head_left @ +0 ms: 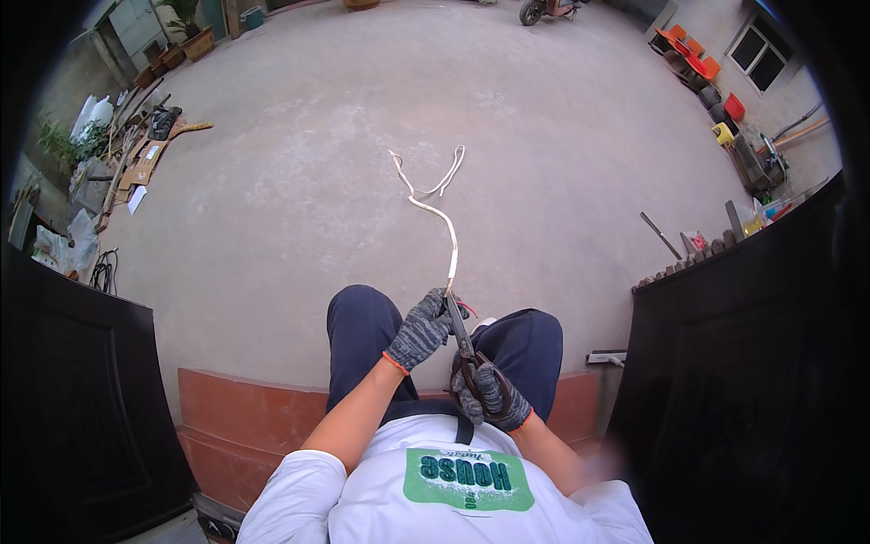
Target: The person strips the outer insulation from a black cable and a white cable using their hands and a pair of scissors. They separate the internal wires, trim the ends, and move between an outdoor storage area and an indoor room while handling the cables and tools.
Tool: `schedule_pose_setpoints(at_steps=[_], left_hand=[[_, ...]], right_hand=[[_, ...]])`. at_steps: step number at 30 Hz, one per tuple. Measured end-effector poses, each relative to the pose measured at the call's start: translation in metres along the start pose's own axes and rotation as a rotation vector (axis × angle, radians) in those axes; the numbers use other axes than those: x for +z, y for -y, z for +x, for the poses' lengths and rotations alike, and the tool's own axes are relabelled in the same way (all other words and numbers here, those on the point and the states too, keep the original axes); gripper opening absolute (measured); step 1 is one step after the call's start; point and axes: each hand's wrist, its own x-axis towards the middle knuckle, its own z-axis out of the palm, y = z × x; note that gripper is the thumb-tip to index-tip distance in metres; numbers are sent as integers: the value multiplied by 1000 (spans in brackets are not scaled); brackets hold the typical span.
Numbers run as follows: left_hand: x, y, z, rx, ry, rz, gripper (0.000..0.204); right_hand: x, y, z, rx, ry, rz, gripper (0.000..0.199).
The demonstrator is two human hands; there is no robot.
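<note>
My left hand (420,332), in a grey knit glove with an orange cuff, is closed around the near end of a white cable (452,238). From there the cable runs away from me over the floor and splits into two thin strands. A short red wire (468,308) sticks out beside my left fingers. In the same kind of glove, my right hand (492,395) is closed on the dark handles of a pair of scissors (460,328). Their grey blades point up to the cable end at my left fingertips. Whether the blades touch the cable is hidden.
Dark door panels (86,390) stand on both sides of me. I sit at a reddish-brown step (245,399) before a grey concrete floor (272,199). Flattened cardboard (143,168) and clutter line the left wall. Orange chairs (696,62) and a scooter (546,11) are far off.
</note>
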Motion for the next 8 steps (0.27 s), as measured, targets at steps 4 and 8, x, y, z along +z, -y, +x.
schedule_pose_setpoints(at_steps=[4,8], left_hand=[[0,2,2,-38,-4,-86,14],[-4,7,4,-27,1,-64,13]], right_hand=[[-1,-5,-6,0,-73,10,49],[-5,-10,-10,11,-66,67,49]])
